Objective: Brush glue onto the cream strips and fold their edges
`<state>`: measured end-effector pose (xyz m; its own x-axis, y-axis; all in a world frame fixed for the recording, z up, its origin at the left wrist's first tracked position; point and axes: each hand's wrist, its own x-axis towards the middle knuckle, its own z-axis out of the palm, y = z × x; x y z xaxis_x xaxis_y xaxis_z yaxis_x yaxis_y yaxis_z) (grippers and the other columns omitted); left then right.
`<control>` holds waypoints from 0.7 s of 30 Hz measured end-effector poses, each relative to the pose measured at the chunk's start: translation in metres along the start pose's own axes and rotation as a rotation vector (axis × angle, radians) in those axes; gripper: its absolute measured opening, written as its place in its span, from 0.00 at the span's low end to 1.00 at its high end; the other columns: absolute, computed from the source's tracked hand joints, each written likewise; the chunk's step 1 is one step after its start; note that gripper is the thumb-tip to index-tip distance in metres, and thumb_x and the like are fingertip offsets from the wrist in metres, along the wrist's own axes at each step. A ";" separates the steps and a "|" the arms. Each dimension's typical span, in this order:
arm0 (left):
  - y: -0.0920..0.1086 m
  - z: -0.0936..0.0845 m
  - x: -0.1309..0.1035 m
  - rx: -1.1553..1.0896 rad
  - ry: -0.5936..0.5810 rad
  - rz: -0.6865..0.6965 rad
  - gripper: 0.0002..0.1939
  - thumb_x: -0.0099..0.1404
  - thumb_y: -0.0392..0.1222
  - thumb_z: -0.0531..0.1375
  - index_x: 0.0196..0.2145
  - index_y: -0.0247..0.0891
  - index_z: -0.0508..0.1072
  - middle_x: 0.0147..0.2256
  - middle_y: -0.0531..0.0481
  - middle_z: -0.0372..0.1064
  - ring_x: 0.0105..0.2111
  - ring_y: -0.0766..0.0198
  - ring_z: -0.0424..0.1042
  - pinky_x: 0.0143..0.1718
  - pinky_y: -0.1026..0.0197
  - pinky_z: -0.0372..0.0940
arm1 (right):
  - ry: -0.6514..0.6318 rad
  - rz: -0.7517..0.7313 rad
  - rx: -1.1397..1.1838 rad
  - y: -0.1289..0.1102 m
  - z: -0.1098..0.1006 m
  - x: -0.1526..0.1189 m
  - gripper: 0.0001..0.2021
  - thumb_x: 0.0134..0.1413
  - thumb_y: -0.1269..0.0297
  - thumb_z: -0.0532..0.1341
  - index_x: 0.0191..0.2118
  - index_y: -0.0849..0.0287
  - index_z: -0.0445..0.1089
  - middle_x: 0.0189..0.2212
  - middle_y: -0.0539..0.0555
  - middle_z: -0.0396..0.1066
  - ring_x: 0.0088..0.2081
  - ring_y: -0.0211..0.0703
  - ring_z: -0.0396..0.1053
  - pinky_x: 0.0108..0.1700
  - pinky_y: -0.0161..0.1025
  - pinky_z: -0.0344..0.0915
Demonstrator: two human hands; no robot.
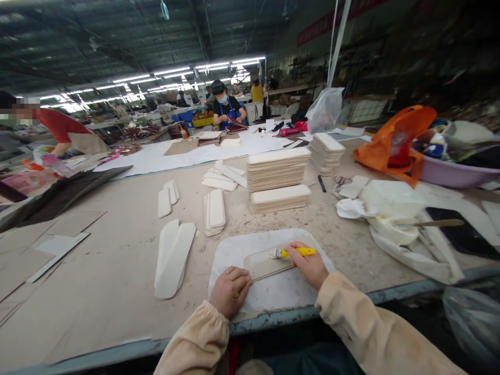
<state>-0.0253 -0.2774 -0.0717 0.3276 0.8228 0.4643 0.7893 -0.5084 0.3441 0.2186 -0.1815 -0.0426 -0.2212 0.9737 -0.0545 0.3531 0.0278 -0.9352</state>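
A yellow-handled paintbrush [294,252] is gripped in my right hand [310,265], its pale bristles over a long beige panel with rounded corners [262,264]. That panel lies on a white sheet [230,250] near the table's front edge. At the panel's left end rests my left hand [231,290], fingers bent and pressed down on its edge. Beyond the sheet stand neat stacks of similar white-topped panels [278,169]. Left of it lie loose long white pieces [174,260] and a small pile of shorter ones [214,211].
At right are a white tub [394,229] with a stick across it, a dark phone-like slab [464,232], scissors [342,181], an orange bag [394,143] and a purple basin [453,171]. Across the table a masked co-worker [228,110] handles dark pieces; another person in red [64,127] leans at left.
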 end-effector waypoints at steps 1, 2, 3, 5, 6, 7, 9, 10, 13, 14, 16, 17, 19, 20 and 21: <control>0.000 0.000 0.000 -0.002 0.002 0.000 0.07 0.64 0.33 0.57 0.37 0.39 0.75 0.36 0.47 0.74 0.37 0.61 0.69 0.40 0.57 0.70 | 0.032 0.003 -0.025 0.001 -0.008 0.001 0.15 0.55 0.52 0.53 0.28 0.56 0.67 0.16 0.46 0.62 0.24 0.40 0.63 0.31 0.37 0.59; 0.000 0.000 0.000 -0.004 0.006 0.002 0.07 0.64 0.33 0.57 0.37 0.39 0.75 0.36 0.47 0.74 0.37 0.61 0.69 0.40 0.57 0.70 | 0.061 0.003 -0.051 0.002 -0.016 0.002 0.15 0.55 0.52 0.53 0.27 0.56 0.67 0.16 0.47 0.62 0.24 0.41 0.63 0.32 0.37 0.59; 0.000 0.000 0.001 -0.006 0.009 0.005 0.07 0.64 0.33 0.57 0.37 0.39 0.75 0.36 0.47 0.74 0.37 0.62 0.70 0.40 0.57 0.70 | 0.090 0.005 -0.079 0.002 -0.024 0.002 0.15 0.54 0.52 0.52 0.26 0.56 0.67 0.16 0.47 0.63 0.24 0.41 0.64 0.32 0.38 0.59; 0.000 0.000 0.001 -0.008 0.019 0.013 0.07 0.64 0.33 0.57 0.36 0.39 0.75 0.36 0.47 0.74 0.36 0.62 0.70 0.40 0.58 0.70 | 0.146 0.030 -0.143 0.003 -0.039 0.004 0.16 0.53 0.51 0.52 0.25 0.56 0.66 0.16 0.48 0.63 0.24 0.42 0.64 0.31 0.38 0.59; 0.000 0.000 0.002 -0.008 0.022 0.017 0.07 0.64 0.34 0.57 0.36 0.39 0.75 0.36 0.47 0.74 0.36 0.62 0.70 0.39 0.58 0.70 | 0.172 0.049 -0.175 0.004 -0.045 0.004 0.16 0.53 0.51 0.51 0.25 0.56 0.66 0.16 0.48 0.63 0.24 0.42 0.64 0.31 0.38 0.59; 0.000 0.000 0.002 -0.007 0.024 0.018 0.07 0.65 0.34 0.56 0.36 0.39 0.75 0.35 0.47 0.74 0.36 0.62 0.70 0.39 0.58 0.70 | 0.195 0.067 -0.201 0.005 -0.051 0.005 0.16 0.52 0.50 0.51 0.26 0.56 0.67 0.16 0.48 0.63 0.24 0.43 0.64 0.31 0.38 0.59; 0.000 -0.001 0.002 -0.002 0.025 0.016 0.08 0.65 0.34 0.56 0.36 0.39 0.75 0.35 0.47 0.74 0.36 0.62 0.70 0.39 0.57 0.70 | 0.240 0.089 -0.249 0.007 -0.061 0.006 0.16 0.52 0.50 0.51 0.27 0.56 0.67 0.16 0.49 0.64 0.24 0.43 0.65 0.31 0.39 0.59; 0.000 -0.001 0.002 0.001 0.022 0.013 0.08 0.65 0.35 0.56 0.36 0.39 0.75 0.35 0.47 0.74 0.36 0.62 0.70 0.39 0.57 0.70 | 0.261 0.090 -0.273 0.008 -0.064 0.006 0.16 0.52 0.51 0.51 0.27 0.56 0.67 0.16 0.49 0.64 0.24 0.44 0.65 0.30 0.39 0.58; 0.000 0.000 0.001 0.008 0.001 -0.002 0.08 0.66 0.35 0.55 0.37 0.39 0.75 0.36 0.47 0.73 0.36 0.61 0.70 0.39 0.57 0.69 | 0.320 0.059 -0.330 0.008 -0.064 0.002 0.15 0.53 0.51 0.53 0.28 0.55 0.68 0.19 0.50 0.66 0.25 0.44 0.65 0.30 0.39 0.57; 0.000 0.000 0.001 0.010 -0.005 -0.008 0.08 0.66 0.35 0.55 0.37 0.39 0.75 0.36 0.47 0.73 0.36 0.61 0.70 0.39 0.57 0.69 | 0.324 0.036 -0.312 0.006 -0.060 -0.001 0.15 0.54 0.51 0.53 0.29 0.55 0.68 0.19 0.50 0.66 0.25 0.44 0.65 0.30 0.39 0.58; -0.001 0.000 0.000 0.013 -0.010 -0.023 0.08 0.66 0.36 0.55 0.37 0.39 0.75 0.35 0.46 0.72 0.37 0.61 0.69 0.39 0.57 0.69 | 0.273 -0.017 -0.192 -0.001 -0.045 -0.009 0.15 0.55 0.51 0.54 0.29 0.55 0.67 0.18 0.49 0.64 0.25 0.42 0.64 0.31 0.38 0.58; -0.001 0.000 -0.001 0.013 -0.012 -0.031 0.08 0.66 0.36 0.55 0.37 0.39 0.75 0.35 0.46 0.72 0.37 0.61 0.69 0.39 0.57 0.69 | 0.222 -0.033 -0.103 -0.005 -0.035 -0.012 0.15 0.56 0.51 0.54 0.28 0.56 0.66 0.18 0.49 0.62 0.24 0.41 0.62 0.30 0.38 0.58; -0.001 0.001 -0.001 0.013 -0.020 -0.043 0.08 0.66 0.36 0.55 0.36 0.39 0.75 0.34 0.46 0.71 0.37 0.61 0.69 0.39 0.57 0.69 | 0.096 -0.022 0.077 -0.013 -0.012 -0.018 0.15 0.56 0.51 0.55 0.26 0.56 0.64 0.16 0.47 0.59 0.21 0.38 0.59 0.27 0.36 0.57; 0.000 0.001 -0.002 0.012 -0.024 -0.046 0.08 0.66 0.36 0.55 0.36 0.39 0.75 0.34 0.47 0.71 0.37 0.61 0.69 0.39 0.57 0.69 | 0.039 0.001 0.151 -0.016 0.000 -0.020 0.15 0.56 0.51 0.55 0.26 0.56 0.64 0.15 0.46 0.58 0.19 0.37 0.56 0.25 0.36 0.55; 0.000 0.001 -0.002 0.013 -0.028 -0.046 0.08 0.66 0.36 0.55 0.35 0.38 0.75 0.34 0.47 0.71 0.36 0.61 0.69 0.39 0.58 0.68 | -0.007 0.032 0.209 -0.018 0.012 -0.021 0.15 0.56 0.51 0.55 0.26 0.56 0.63 0.15 0.46 0.58 0.18 0.36 0.54 0.23 0.35 0.53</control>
<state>-0.0257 -0.2783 -0.0730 0.3044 0.8523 0.4254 0.8104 -0.4664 0.3545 0.2063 -0.2051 -0.0290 -0.2200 0.9716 -0.0868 0.1641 -0.0509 -0.9851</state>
